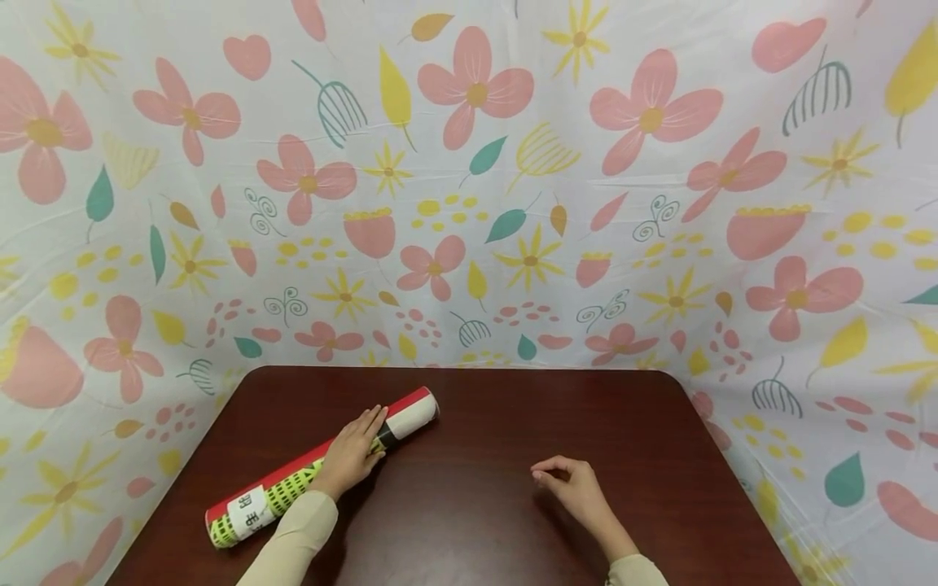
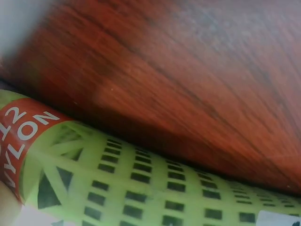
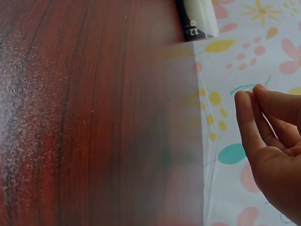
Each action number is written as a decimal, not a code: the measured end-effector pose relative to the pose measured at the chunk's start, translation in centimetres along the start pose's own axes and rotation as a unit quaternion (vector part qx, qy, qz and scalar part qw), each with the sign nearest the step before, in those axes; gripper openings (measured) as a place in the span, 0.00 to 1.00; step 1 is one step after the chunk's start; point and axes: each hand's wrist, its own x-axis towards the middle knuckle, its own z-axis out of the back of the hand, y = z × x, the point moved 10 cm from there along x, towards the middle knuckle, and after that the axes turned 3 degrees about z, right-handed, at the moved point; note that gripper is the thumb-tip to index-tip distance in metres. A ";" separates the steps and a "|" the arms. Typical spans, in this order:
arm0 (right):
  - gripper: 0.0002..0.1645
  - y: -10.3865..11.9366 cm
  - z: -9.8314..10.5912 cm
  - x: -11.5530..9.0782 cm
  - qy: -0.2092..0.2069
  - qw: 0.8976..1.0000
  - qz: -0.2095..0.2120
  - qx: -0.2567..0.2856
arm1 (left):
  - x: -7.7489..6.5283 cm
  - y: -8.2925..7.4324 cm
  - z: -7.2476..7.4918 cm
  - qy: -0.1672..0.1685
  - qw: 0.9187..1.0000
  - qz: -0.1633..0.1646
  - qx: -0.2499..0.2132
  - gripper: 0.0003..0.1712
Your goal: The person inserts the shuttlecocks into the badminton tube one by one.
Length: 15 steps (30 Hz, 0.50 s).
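Observation:
A long cylindrical shuttlecock tube [image 1: 293,487] lies slantwise on the left half of the table, its red, yellow-green and white sides showing. My left hand [image 1: 348,457] rests on top of it past its middle, fingers extended along it and thumb on the near side. In the left wrist view, the tube [image 2: 155,183] shows dark grid marks and the word NYLON on an orange-red band. My right hand [image 1: 580,490] hovers over the right half of the table, apart from the tube. Up close, the right hand [image 3: 277,146] has thumb and fingertips together with nothing visible between them.
A dark reddish-brown table [image 1: 469,521] with rounded far corners lies in front of me. Behind and beside it hangs a white cloth [image 1: 469,203] printed with flowers and leaves. A white label [image 1: 249,511] with dark characters is on the tube's near end.

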 end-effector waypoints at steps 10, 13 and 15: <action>0.07 1.8 3.1 -0.5 -0.107 0.987 0.070 -0.095 | 0.3 0.0 1.2 -0.023 1.000 -0.001 0.015 0.45; 0.11 2.9 4.8 -1.0 -0.151 0.969 0.108 -0.165 | 0.2 -0.3 2.2 -0.028 0.999 0.020 0.021 0.42; 0.13 3.6 5.8 -1.4 -0.172 0.956 0.125 -0.200 | 0.1 -1.1 3.3 -0.046 0.998 0.030 0.026 0.40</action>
